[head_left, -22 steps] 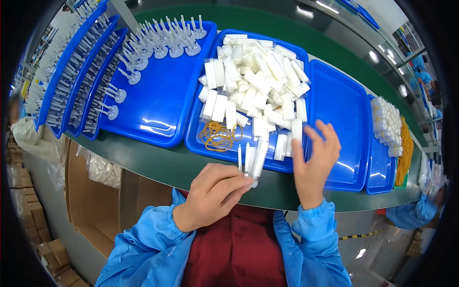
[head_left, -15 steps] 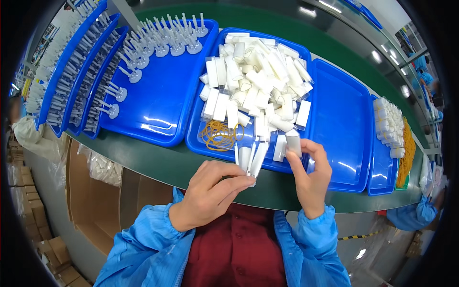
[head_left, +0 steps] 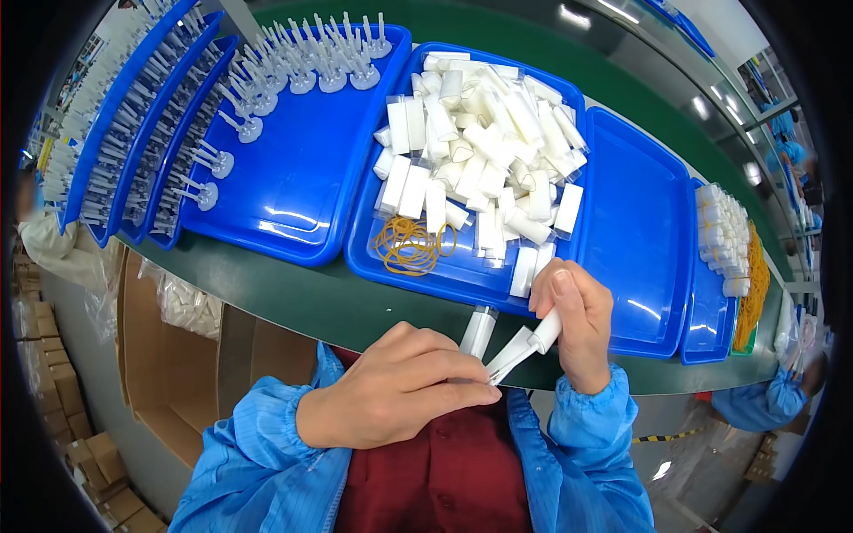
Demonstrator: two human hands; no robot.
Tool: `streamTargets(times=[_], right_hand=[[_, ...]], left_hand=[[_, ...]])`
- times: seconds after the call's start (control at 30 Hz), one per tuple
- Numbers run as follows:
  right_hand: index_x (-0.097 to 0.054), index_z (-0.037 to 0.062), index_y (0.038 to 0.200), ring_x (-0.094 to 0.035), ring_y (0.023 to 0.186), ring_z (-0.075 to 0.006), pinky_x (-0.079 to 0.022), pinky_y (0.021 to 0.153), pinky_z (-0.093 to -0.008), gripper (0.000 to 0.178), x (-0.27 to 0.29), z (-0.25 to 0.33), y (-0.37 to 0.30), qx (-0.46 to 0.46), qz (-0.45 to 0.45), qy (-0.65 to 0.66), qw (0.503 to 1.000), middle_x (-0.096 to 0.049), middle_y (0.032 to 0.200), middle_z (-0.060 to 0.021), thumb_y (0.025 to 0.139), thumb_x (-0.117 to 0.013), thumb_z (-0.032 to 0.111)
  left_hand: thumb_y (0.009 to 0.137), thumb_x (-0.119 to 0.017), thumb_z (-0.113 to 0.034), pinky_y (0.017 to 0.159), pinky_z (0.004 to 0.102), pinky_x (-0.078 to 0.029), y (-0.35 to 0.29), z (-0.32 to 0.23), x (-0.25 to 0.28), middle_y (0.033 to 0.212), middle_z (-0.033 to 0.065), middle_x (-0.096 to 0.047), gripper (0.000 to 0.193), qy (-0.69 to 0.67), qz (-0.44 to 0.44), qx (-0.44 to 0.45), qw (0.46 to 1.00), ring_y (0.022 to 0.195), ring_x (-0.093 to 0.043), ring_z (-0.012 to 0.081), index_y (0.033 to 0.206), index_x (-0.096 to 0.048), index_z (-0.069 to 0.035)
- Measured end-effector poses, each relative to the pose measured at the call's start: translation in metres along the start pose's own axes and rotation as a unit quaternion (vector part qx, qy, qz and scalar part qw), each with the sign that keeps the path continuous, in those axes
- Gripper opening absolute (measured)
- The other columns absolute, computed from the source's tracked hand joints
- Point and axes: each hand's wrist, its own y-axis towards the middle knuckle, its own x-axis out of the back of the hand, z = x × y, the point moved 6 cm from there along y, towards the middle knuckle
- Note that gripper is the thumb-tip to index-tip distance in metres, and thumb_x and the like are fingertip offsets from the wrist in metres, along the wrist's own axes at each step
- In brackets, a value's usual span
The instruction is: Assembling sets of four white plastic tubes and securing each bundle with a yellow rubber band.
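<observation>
My left hand (head_left: 395, 384) is closed on the base of a white pronged plastic piece (head_left: 508, 359), most of it hidden by the fingers. One white sleeve (head_left: 479, 330) sits upright on it, and a second leans towards the right. In my right hand (head_left: 577, 322), thumb and fingers pinch a small white tube (head_left: 548, 330), its end against the tip of the leaning part. Just beyond both hands, a blue tray (head_left: 378, 265) carries a heap of white sleeves (head_left: 484, 147) in clear film and some tan rubber bands (head_left: 413, 247).
At left, a blue tray (head_left: 275, 200) bears several upright pronged pieces (head_left: 333, 75), beside tilted trays (head_left: 84, 169) full of them. Another blue tray (head_left: 635, 240) lies to the right, then bundled white rolls (head_left: 721, 235) and yellow bands (head_left: 753, 289). Cardboard boxes (head_left: 169, 373) stand below the bench.
My right hand has drawn nearer the left and turned, bringing its white tube to the pronged piece. That piece has moved down and now tilts to the right.
</observation>
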Motion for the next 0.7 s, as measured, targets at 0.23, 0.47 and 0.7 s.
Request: streamTargets(times=[0.23,0.47,0.7], right_hand=[[-0.061,0.0024,0.072,-0.05,0.067,-0.0147,-0.038,0.062,-0.0303,0.032,-0.003,0.006,0.002,0.06,0.031,-0.081,0.994,-0.054,0.07,-0.0041,0.1,-0.06,0.018],[-0.061,0.0057,0.069,-0.056,0.078,-0.0247,-0.04,0.074,-0.0367,0.024,-0.021,0.032,-0.005,0.233,0.008,-0.214,0.949,-0.055,0.072,-0.0073,0.091,-0.067,0.012],[-0.062,0.0067,0.076,-0.06,0.085,-0.0282,-0.041,0.08,-0.0385,0.015,-0.043,0.03,-0.016,0.233,0.006,-0.132,0.964,-0.06,0.079,-0.0071,0.09,-0.066,0.007]], left_hand=[[0.079,-0.069,-0.003,0.074,0.0303,-0.041,-0.002,0.0,-0.002,0.114,-0.0021,-0.07,0.035,0.011,0.025,-0.002,1.0,0.091,-0.062,0.0179,0.112,-0.077,-0.013],[0.08,-0.071,-0.01,0.076,0.0314,-0.044,-0.005,-0.004,-0.001,0.114,0.0026,-0.069,0.033,0.083,-0.019,-0.049,0.995,0.094,-0.063,0.0209,0.112,-0.075,-0.011],[0.073,-0.086,-0.013,0.071,0.0324,-0.047,-0.013,0.008,0.008,0.104,0.0049,-0.072,0.034,0.13,-0.112,-0.036,0.985,0.084,-0.067,0.0201,0.103,-0.071,-0.011]])
